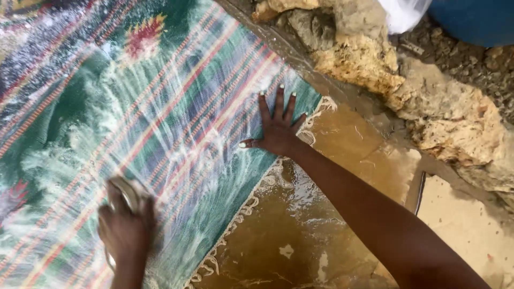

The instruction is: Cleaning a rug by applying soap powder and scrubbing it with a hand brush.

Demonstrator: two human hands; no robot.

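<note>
Your left hand is motion-blurred, curled around a pale object too smeared to identify. Your right hand lies flat, fingers spread, on the soapy striped rug near its fringed edge, over wet floor.

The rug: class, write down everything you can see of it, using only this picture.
The rug is a flat woven mat, mostly green with red, cream and blue stripes and a red motif near the top. It lies spread on wet ground, soaked and streaked with white suds. A cream fringe edges it. The right hand presses flat near its corner; the blurred left hand holds a scrubbing tool against it.
</note>
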